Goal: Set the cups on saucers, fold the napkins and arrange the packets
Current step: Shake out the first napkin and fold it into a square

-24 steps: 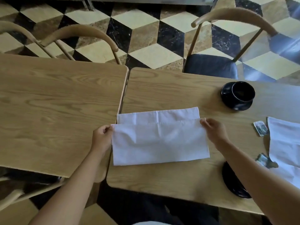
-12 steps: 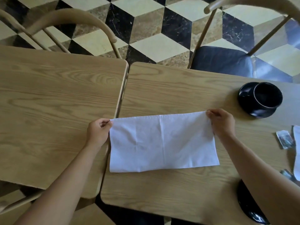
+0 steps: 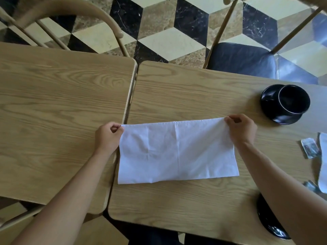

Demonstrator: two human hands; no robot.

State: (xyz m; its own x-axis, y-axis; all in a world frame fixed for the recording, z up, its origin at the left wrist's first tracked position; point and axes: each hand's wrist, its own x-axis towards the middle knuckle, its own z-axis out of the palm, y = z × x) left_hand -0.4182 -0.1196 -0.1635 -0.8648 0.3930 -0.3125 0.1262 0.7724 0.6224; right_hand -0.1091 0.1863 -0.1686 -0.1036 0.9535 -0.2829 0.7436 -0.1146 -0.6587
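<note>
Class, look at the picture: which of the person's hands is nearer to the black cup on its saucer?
Right. The right hand pinches the napkin's far right corner, just beside the black cup. The left hand pinches the far left corner, a whole napkin length farther away.

My fingers pinch a matt white napkin (image 3: 177,151), creased, on grainy pale wood table (image 3: 177,89); upper right, glossy black cup (image 3: 293,99) and saucer (image 3: 269,101), beside crinkled shiny packet (image 3: 310,147).

Even, soft daylight; moderately bright. Bluish glare on the floor (image 3: 300,71) at upper right. Faint soft shadows beside the cup (image 3: 293,99) and under the arms. Wide-angle bending at the edges curves the table (image 3: 185,89) rims. Slight overall softness; corners dimmer.
</note>
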